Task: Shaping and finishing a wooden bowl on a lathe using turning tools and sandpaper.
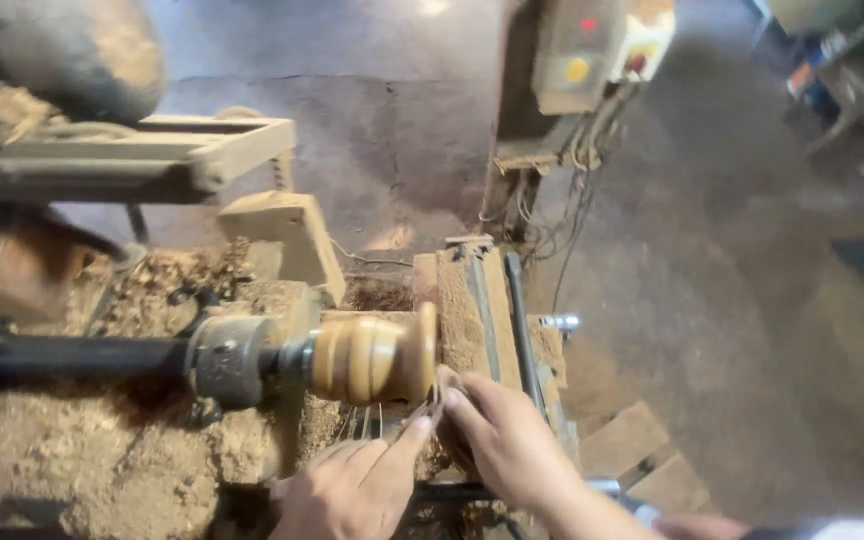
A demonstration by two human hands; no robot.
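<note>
Two bare hands fill the bottom centre of the frame, working at a wood lathe thick with sawdust. At lower centre the left hand (352,490) has its fingers stretched out, the forefinger reaching up toward a small thin metal tool (430,405). Just to its right, the right hand (502,445) curls its fingertips at the same spot. Blur hides which hand actually pinches the tool, so neither grip can be told for certain.

Directly above the fingertips, at mid-frame, sits the turned wooden piece (372,357), rounded, yellowish and smooth. Its long axis runs left to right across the picture, from the grey metal chuck (227,358) and dark shaft (72,355) at left to its broad flat end at right. That flat end lies just above both hands, with the right hand's fingertips nearer to it.

A sawdust-caked wooden block (472,305) stands just right of the piece. An electrical switch box (592,50) with coloured buttons hangs at upper centre, loose wires trailing below.
</note>
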